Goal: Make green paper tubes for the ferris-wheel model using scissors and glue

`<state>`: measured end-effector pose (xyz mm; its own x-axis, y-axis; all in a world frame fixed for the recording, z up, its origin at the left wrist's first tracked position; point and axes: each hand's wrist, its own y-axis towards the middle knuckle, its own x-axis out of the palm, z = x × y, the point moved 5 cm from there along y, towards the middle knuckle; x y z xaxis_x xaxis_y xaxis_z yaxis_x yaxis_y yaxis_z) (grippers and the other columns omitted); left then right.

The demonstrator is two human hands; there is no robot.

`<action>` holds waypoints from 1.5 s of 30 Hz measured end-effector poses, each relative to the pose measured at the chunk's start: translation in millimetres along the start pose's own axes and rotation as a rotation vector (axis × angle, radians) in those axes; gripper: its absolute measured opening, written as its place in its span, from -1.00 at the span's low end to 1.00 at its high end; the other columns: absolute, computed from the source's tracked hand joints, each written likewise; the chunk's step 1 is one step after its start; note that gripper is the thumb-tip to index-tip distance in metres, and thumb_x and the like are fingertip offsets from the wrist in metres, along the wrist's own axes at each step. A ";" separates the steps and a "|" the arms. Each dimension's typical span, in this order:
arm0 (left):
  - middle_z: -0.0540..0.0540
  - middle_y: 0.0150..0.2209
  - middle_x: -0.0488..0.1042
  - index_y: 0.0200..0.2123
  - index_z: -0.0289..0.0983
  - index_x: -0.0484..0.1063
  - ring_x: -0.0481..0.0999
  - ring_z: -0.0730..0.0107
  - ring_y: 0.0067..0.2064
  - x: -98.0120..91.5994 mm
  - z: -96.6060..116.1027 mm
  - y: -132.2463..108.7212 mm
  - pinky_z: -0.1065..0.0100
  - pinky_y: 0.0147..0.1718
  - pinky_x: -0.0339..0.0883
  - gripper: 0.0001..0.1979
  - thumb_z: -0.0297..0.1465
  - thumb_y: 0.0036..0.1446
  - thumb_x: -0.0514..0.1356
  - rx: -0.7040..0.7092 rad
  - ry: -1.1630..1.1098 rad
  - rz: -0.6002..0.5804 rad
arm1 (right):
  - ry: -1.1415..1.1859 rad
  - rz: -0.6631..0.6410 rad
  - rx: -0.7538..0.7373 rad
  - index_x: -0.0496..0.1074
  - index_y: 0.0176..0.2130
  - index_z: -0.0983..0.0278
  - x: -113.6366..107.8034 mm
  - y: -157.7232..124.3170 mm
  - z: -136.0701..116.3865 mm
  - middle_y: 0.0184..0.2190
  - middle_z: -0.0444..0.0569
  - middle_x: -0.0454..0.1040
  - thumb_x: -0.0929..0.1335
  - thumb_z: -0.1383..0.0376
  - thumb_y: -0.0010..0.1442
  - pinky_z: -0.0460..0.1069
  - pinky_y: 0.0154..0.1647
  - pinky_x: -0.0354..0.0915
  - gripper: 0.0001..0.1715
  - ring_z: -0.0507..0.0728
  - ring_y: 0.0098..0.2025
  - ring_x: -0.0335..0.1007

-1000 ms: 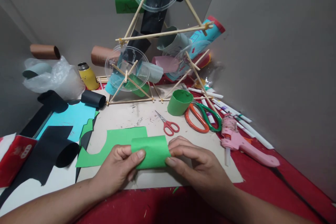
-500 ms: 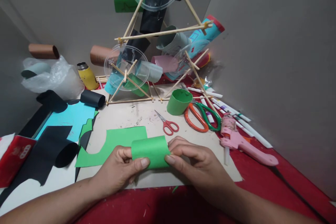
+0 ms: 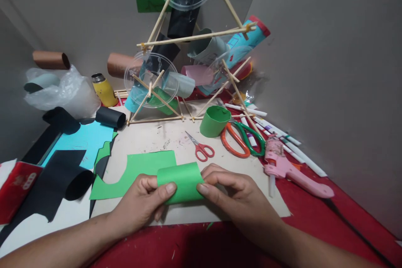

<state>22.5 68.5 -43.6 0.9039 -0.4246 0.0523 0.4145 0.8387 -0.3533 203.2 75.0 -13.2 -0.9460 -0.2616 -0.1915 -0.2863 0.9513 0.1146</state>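
Observation:
A green paper tube (image 3: 182, 181) lies sideways between my two hands above the board's front part. My left hand (image 3: 147, 197) grips its left end, thumb on the outside and fingers partly inside the opening. At the right end my right hand (image 3: 232, 188) pinches the edge between thumb and fingers. Behind my left hand a cut sheet of green paper (image 3: 150, 163) lies flat. Small red-handled scissors (image 3: 204, 151) rest just beyond the tube, and a second green paper tube (image 3: 215, 122) stands upright farther back.
A stick frame (image 3: 157, 122) with clear plastic discs and paper tubes rises at the back. Right of the board are large scissors (image 3: 235, 141), a pink glue gun (image 3: 301, 178) and several white markers (image 3: 301, 157). Black paper (image 3: 59, 176) and a yellow bottle (image 3: 103, 91) are left.
My left thumb has shifted slightly up and left on the green paper tube. Both hands keep hold of it, and its lower edge sits slightly lower.

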 end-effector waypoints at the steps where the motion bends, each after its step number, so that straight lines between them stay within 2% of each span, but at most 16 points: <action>1: 0.08 -0.80 0.15 -0.77 -0.25 0.21 0.06 0.61 -0.72 -0.2 -1.0 0.1 0.43 -0.65 -0.05 -0.36 0.09 0.11 0.17 -0.009 -0.002 0.007 | -0.004 -0.002 -0.005 0.41 -0.53 0.25 0.3 -0.2 -0.1 -0.52 -0.11 0.33 0.37 0.21 0.23 -0.04 -0.36 0.25 -0.67 0.08 -0.41 0.28; 5: 0.06 -0.80 0.17 -0.78 -0.25 0.23 0.09 0.60 -0.72 -0.6 -1.9 0.0 0.43 -0.66 -0.08 -0.33 0.12 0.13 0.11 -0.037 -0.013 0.007 | -0.021 -0.041 0.008 0.43 -0.48 0.26 3.4 -1.1 2.9 -0.46 -0.08 0.37 0.38 0.23 0.20 -0.02 -0.31 0.26 -0.76 0.10 -0.36 0.31; 9: 0.04 -0.80 0.18 -0.78 -0.27 0.26 0.09 0.59 -0.71 -0.1 0.2 0.0 0.43 -0.67 -0.10 -0.30 0.13 0.17 0.06 -0.025 -0.009 -0.007 | -0.028 -0.069 0.016 0.44 -0.47 0.26 5.6 -1.7 5.9 -0.46 -0.07 0.40 0.36 0.23 0.23 -0.02 -0.28 0.27 -0.74 0.11 -0.34 0.31; 14: 0.12 -0.76 0.21 -0.63 -0.29 0.35 0.08 0.62 -0.69 3.7 0.5 -0.3 0.48 -0.65 -0.05 -0.52 -0.02 0.05 0.30 -0.002 -0.077 -0.071 | -0.019 -0.064 -0.013 0.46 -0.48 0.26 4.8 -1.7 5.6 -0.47 -0.08 0.38 0.36 0.24 0.24 -0.02 -0.29 0.28 -0.74 0.10 -0.35 0.31; 18: 0.11 -0.77 0.19 -0.70 -0.30 0.28 0.07 0.64 -0.69 -1.1 0.5 1.2 0.48 -0.64 -0.05 -0.48 -0.09 0.11 0.28 0.021 -0.087 -0.043 | -0.018 -0.006 -0.027 0.49 -0.36 0.26 0.8 -2.0 3.2 -0.38 -0.05 0.45 0.39 0.23 0.20 -0.02 -0.26 0.32 -0.85 0.12 -0.31 0.38; 20: 0.10 -0.78 0.19 -0.71 -0.30 0.28 0.07 0.64 -0.70 -4.7 -1.1 2.6 0.48 -0.64 -0.05 -0.47 -0.09 0.13 0.27 0.010 -0.113 -0.017 | -0.034 0.014 -0.054 0.51 -0.33 0.26 -0.7 -1.7 0.9 -0.37 -0.04 0.47 0.41 0.25 0.19 -0.01 -0.24 0.32 -0.88 0.12 -0.29 0.40; 25: 0.16 -0.80 0.12 -0.64 -0.28 0.30 -0.02 0.66 -0.72 -6.3 -4.1 4.1 0.49 -0.66 -0.04 -0.54 -0.11 0.13 0.28 0.001 -0.222 -0.012 | -0.063 -0.007 -0.194 0.48 -0.45 0.26 0.4 -1.2 -5.4 -0.51 -0.11 0.42 0.39 0.33 0.21 -0.03 -0.30 0.29 -0.82 0.08 -0.38 0.34; 30: 0.11 -0.67 0.28 -0.42 -0.29 0.51 0.13 0.62 -0.63 1.2 3.5 1.2 0.50 -0.60 0.05 -0.72 -0.18 0.05 0.36 0.089 -0.136 -0.080 | -0.021 0.032 -0.073 0.44 -0.49 0.26 -2.2 -2.5 0.0 -0.52 -0.11 0.39 0.39 0.25 0.22 -0.03 -0.35 0.26 -0.74 0.08 -0.40 0.31; 33: 0.11 -0.71 0.24 -0.55 -0.31 0.44 0.09 0.64 -0.66 3.7 1.6 0.8 0.50 -0.64 -0.01 -0.63 -0.15 0.10 0.31 0.064 -0.077 -0.121 | 0.022 0.038 -0.001 0.44 -0.51 0.26 -2.8 -2.7 2.7 -0.51 -0.10 0.37 0.39 0.20 0.22 -0.02 -0.37 0.26 -0.70 0.08 -0.41 0.29; 36: 0.12 -0.79 0.16 -0.68 -0.29 0.30 0.04 0.65 -0.71 0.9 -1.4 1.5 0.49 -0.67 -0.06 -0.50 -0.10 0.15 0.25 0.060 -0.059 -0.104 | 0.050 0.050 -0.017 0.48 -0.50 0.27 -3.6 -1.2 2.2 -0.51 -0.09 0.40 0.40 0.21 0.20 -0.03 -0.36 0.27 -0.73 0.08 -0.41 0.31; 40: 0.10 -0.78 0.18 -0.67 -0.29 0.29 0.06 0.63 -0.71 -0.2 -3.3 0.6 0.48 -0.69 -0.09 -0.49 -0.06 0.10 0.27 0.037 -0.016 -0.110 | 0.082 0.142 -0.066 0.51 -0.46 0.25 -8.3 0.0 1.3 -0.47 -0.09 0.47 0.45 0.26 0.12 -0.04 -0.31 0.31 -0.85 0.09 -0.36 0.38; 45: 0.08 -0.76 0.22 -0.63 -0.30 0.34 0.10 0.61 -0.69 0.8 -2.8 -0.2 0.48 -0.68 -0.08 -0.49 -0.01 0.12 0.23 0.015 0.046 -0.103 | 0.047 0.101 -0.037 0.47 -0.49 0.24 -5.9 -2.4 4.1 -0.50 -0.10 0.40 0.40 0.23 0.21 -0.04 -0.35 0.27 -0.75 0.08 -0.39 0.32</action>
<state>22.8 67.0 -46.1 0.8504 -0.5242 0.0444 0.5071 0.7944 -0.3343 210.1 74.9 -16.3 -0.9762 -0.1727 -0.1309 -0.1934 0.9667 0.1673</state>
